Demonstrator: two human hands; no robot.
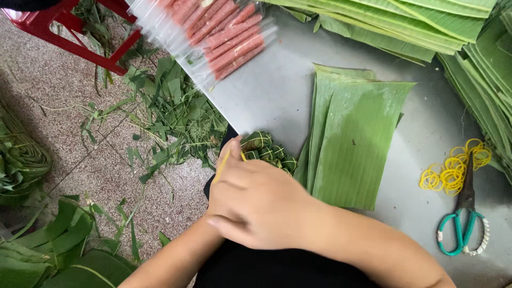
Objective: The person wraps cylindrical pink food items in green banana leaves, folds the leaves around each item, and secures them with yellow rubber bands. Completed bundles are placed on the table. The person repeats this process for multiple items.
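My right hand (256, 205) lies fingers-closed at the near edge of the metal table (272, 90). A yellow rubber band (221, 166) is stretched along its fingertips. Just beyond the fingers sits a cluster of small leaf-wrapped bundles (266, 150), tied with thin bands. My left forearm (170, 261) comes in from the lower left. My left hand is hidden under my right hand, so what it holds does not show.
A stack of cut banana leaves (354, 146) lies right of the bundles. Loose yellow rubber bands (453, 168) and teal-handled scissors (463, 226) are further right. A clear bag of pink sausages (224, 32), long leaf stacks (405, 21), a red stool (69, 34) and floor scraps (176, 117) surround them.
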